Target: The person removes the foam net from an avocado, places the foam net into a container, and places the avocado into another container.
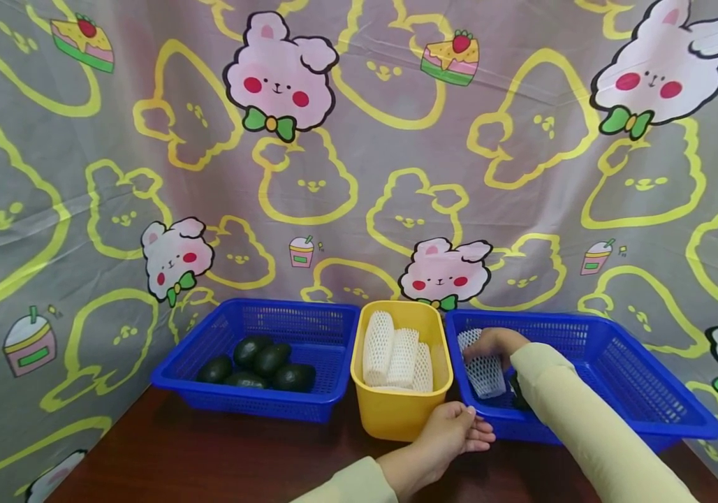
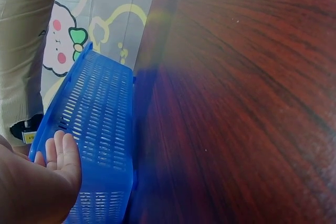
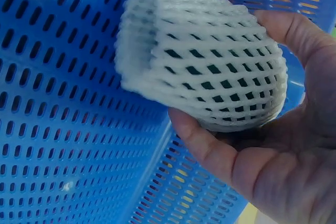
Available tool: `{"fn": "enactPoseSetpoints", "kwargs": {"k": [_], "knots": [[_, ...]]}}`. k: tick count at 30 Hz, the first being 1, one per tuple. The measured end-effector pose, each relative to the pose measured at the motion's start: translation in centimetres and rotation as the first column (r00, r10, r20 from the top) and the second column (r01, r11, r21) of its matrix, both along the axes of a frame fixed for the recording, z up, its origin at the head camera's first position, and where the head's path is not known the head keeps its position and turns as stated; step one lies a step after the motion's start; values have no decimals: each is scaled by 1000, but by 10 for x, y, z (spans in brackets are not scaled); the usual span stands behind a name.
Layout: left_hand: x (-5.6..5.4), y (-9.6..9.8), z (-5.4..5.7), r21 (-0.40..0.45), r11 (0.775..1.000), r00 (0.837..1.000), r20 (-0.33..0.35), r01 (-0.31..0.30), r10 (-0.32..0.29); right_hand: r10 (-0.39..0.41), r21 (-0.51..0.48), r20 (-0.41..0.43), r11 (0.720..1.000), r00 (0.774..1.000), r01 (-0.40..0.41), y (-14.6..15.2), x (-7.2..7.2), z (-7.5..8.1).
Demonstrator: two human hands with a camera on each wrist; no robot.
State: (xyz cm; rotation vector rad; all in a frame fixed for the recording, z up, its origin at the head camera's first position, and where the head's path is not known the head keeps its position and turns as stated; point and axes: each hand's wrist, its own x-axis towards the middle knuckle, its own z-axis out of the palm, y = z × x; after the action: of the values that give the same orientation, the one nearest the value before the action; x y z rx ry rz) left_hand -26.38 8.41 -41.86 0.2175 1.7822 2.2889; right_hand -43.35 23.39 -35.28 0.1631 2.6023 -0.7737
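In the head view my right hand [image 1: 499, 344] is inside the left end of the right blue basket [image 1: 617, 363]. It grips a white foam net sleeve [image 1: 486, 377], thumb on one side and fingers on the other. Dark green shows through the mesh of the sleeve [image 3: 226, 72] in the right wrist view, and its far end gapes, unfilled. My left hand [image 1: 450, 436] is at that basket's front left corner, fingers loosely extended with nothing in them. The left wrist view shows the left hand [image 2: 47, 177] palm up beside the basket wall [image 2: 100, 108].
A yellow bin [image 1: 397, 412] holding several white foam sleeves [image 1: 403, 356] stands between the two baskets. In the left blue basket [image 1: 327, 335] lie several dark green avocados [image 1: 271, 360]. A patterned curtain [image 1: 359, 154] hangs close behind the brown table [image 1: 208, 457].
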Motion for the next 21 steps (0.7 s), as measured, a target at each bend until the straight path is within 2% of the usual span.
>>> {"fn": "enactPoseSetpoints", "kwargs": {"k": [9, 13, 19, 21], "knots": [[1, -1, -1, 16, 1000, 1000, -15, 14, -14, 28, -6, -52, 1000, 998, -29, 7, 0, 11], [2, -2, 1, 16, 1000, 1000, -12, 13, -13, 55, 8, -93, 998, 994, -54, 8, 4, 21], [3, -3, 2, 37, 999, 1000, -22, 22, -21, 111, 86, -141, 991, 984, -100, 12, 13, 34], [3, -4, 2, 41, 999, 999, -28, 26, -24, 131, 78, -147, 990, 980, -120, 14, 17, 40]]}}
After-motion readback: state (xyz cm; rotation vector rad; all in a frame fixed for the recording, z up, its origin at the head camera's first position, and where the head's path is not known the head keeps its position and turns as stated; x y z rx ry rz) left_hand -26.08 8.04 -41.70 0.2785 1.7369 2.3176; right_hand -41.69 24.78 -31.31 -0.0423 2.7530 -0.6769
